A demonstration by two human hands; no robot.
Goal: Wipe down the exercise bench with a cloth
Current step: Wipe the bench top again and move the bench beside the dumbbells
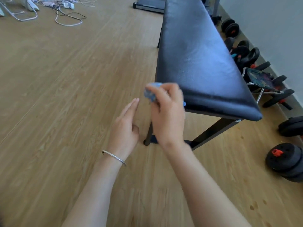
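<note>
One cloth (pixel 151 92) (blurred, perhaps bunched) in the curled right hand (pixel 167 115) beside the bench (pixel 196 54); left hand (pixel 126 126) flat

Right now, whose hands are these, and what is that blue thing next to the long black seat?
There is no machine here, only a person. The one picture comes from a camera worn on their head, looking down, so you see their own two arms. The right hand grips a bunched-up blue cloth. The left hand is open and holds nothing; a bracelet sits on that wrist. The long black seat is an exercise bench, and nothing lies on its pad. The cloth is by its near corner, ready for wiping. On the wooden floor, weights lie beside the bench and cables lie far off.
</note>
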